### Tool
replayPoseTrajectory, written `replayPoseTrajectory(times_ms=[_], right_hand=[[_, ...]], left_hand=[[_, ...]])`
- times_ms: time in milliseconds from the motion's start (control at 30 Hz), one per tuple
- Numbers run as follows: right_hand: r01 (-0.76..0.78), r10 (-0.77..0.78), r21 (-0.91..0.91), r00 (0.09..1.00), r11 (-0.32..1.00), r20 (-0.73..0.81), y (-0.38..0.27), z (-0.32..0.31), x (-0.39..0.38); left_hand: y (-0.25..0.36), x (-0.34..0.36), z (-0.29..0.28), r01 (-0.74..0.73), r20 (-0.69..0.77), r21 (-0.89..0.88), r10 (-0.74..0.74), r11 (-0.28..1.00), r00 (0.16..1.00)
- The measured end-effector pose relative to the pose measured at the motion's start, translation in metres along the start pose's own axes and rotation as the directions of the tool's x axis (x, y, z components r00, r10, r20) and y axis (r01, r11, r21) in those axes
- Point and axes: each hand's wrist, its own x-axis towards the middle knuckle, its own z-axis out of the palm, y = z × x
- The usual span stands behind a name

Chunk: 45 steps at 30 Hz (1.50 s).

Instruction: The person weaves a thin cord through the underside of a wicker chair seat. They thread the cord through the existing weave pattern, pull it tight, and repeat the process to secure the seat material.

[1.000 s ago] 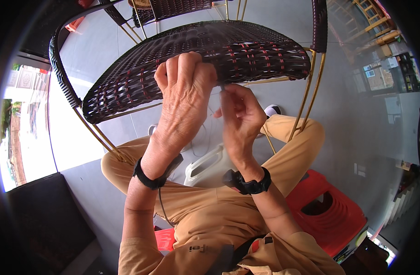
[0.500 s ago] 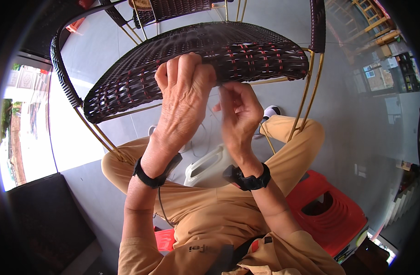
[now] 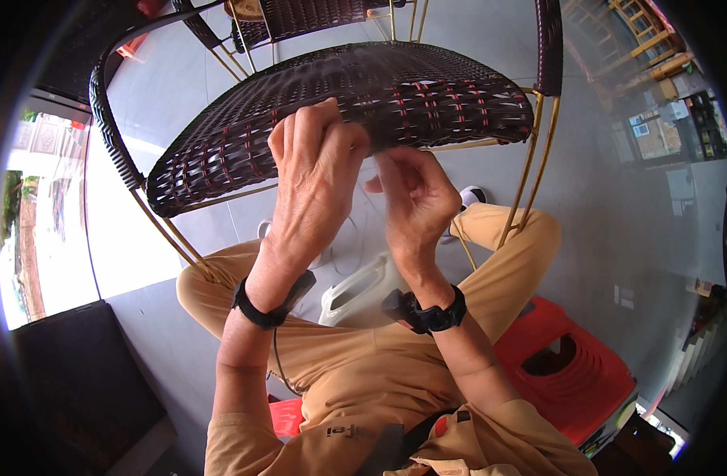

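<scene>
A dark brown woven chair seat (image 3: 236, 135) with red flecks in its weave faces me, its front edge toward my hands. My left hand (image 3: 308, 186) is closed on that edge near the middle, with bent fingers against the weave and fingertips partly hidden. Just to its right and slightly lower, my right hand (image 3: 423, 198) is closed in a pinch under the edge. Whatever the pinch holds is blurred and cannot be made out. Thin gold metal legs (image 3: 530, 170) carry the seat, and a dark wrapped armrest (image 3: 548, 47) rises at the right.
Between my legs stands a whitish plastic jug (image 3: 363, 293) with a handle. Red plastic stools (image 3: 578, 381) are below, one at my right. Another woven chair (image 3: 312, 16) stands behind. A dark panel (image 3: 78, 381) is at lower left; shelves with goods (image 3: 689, 111) stand far right.
My left hand has shifted slightly down, its fingers a little more bent. The right hand has turned a little and moved slightly right. The chair seat sits almost as before.
</scene>
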Motion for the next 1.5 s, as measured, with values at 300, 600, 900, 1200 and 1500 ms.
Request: replayPoseTrajectory(times_ms=[300,600,900,1200,1500], right_hand=[[-0.107,0.107,0.000,0.994,0.994,0.010,-0.013,0.002,0.001],[-0.106,0.107,0.045,0.994,0.993,-0.022,-0.013,0.007,0.000],[-0.002,0.005,0.031,0.997,1.000,-0.073,-0.003,0.011,-0.002],[-0.018,0.018,0.003,0.999,1.000,-0.042,-0.007,0.008,0.002],[-0.062,0.061,-0.020,0.998,0.998,-0.028,-0.010,0.006,0.002]], left_hand=[[0.000,-0.004,0.001,0.125,-0.094,-0.129,-0.137,0.984,0.986],[0.002,0.002,0.008,0.051,-0.139,-0.017,-0.053,0.999,0.989],[0.004,0.003,0.008,0.090,-0.145,-0.024,-0.093,0.996,0.985],[0.006,0.015,-0.004,0.135,-0.006,-0.049,-0.136,0.990,0.991],[0.002,0.023,-0.008,0.149,0.088,-0.090,-0.141,0.985,0.986]])
